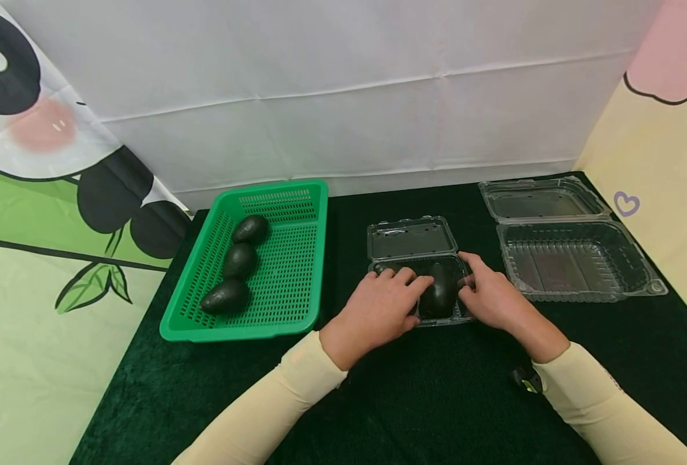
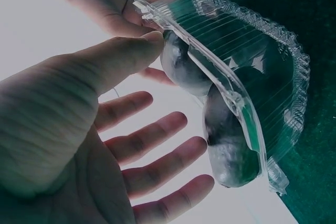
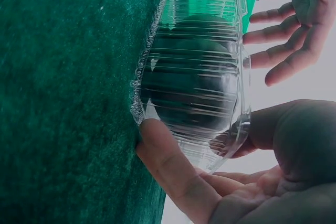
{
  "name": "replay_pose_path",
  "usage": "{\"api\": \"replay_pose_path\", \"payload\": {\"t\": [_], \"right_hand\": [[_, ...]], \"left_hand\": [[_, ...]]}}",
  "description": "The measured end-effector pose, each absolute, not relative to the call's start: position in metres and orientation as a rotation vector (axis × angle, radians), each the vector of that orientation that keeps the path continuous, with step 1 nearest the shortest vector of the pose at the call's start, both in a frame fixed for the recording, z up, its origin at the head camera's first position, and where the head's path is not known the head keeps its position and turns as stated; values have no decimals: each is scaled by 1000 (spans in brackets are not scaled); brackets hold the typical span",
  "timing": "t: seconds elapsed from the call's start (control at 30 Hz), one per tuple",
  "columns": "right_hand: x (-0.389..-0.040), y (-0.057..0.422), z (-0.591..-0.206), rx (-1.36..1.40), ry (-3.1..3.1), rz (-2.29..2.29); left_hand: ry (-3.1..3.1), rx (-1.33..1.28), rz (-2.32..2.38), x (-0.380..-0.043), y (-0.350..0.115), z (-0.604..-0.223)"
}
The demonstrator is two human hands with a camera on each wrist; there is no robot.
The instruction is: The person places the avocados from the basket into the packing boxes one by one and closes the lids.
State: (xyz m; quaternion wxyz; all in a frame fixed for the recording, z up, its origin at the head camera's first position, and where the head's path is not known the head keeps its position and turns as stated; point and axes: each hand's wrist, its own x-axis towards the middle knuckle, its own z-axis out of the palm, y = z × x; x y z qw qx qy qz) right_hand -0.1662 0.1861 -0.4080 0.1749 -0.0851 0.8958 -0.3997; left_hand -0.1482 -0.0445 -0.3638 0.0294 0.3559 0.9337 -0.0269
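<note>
Fingers (image 2: 165, 163) straight on left hand (image 1: 378, 307); right hand (image 1: 491, 298) apparently gripping clear container (image 1: 412, 240).

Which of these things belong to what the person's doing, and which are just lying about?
Part of the job, it seems:
left hand, over the small box
right hand, holding the small box's edge
two avocados inside it
green basket with three more avocados

Just around, apparently:
larger clear box, untouched
white backdrop

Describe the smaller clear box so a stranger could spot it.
Find the green basket on the dark cloth, then look right. The right hand grips the smaller clear box, its lid open. Unlike the larger clear box farther right, it holds dark fruit.
</note>
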Motion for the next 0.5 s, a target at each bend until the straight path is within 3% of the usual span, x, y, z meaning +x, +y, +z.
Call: {"api": "replay_pose_path", "payload": {"t": [0.5], "right_hand": [[-165, 186, -408, -246, 2556, -1131]], "left_hand": [[2974, 1019, -16, -154, -46, -362]]}}
